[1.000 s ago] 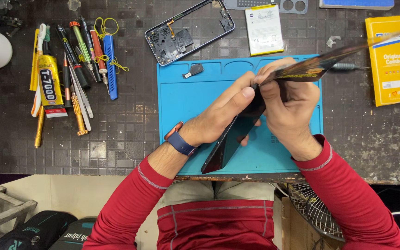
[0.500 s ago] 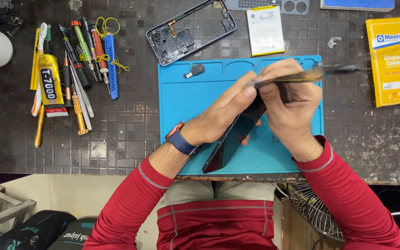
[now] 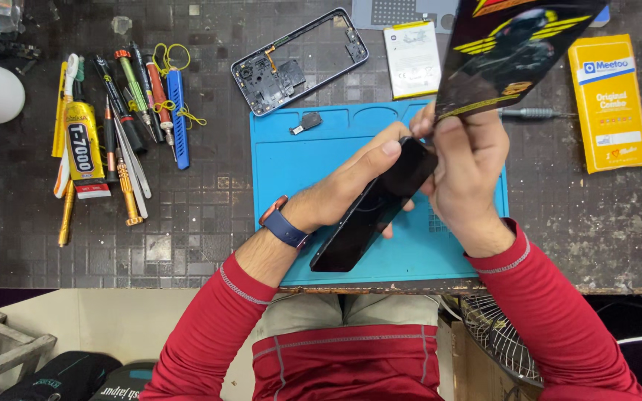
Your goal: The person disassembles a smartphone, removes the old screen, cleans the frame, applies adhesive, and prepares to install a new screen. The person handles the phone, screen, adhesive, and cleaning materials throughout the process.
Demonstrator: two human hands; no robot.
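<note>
- Phone [image 3: 369, 215]: black, glossy, slim, tilted over blue mat [image 3: 291, 171].
- Left hand [image 3: 343, 186]: fingers closed on phone.
- Right hand [image 3: 466, 167]: fingers pinch black-yellow card [image 3: 514, 48].

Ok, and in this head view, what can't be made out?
- Upper end of the dark phone: covered by the left hand and right hand.
- Black printed sheet in the right hand's grip: its top is cut off by the frame edge.
- Screwdriver: tip hidden behind the right hand.
- Grey plate: cut off at the top edge.
</note>
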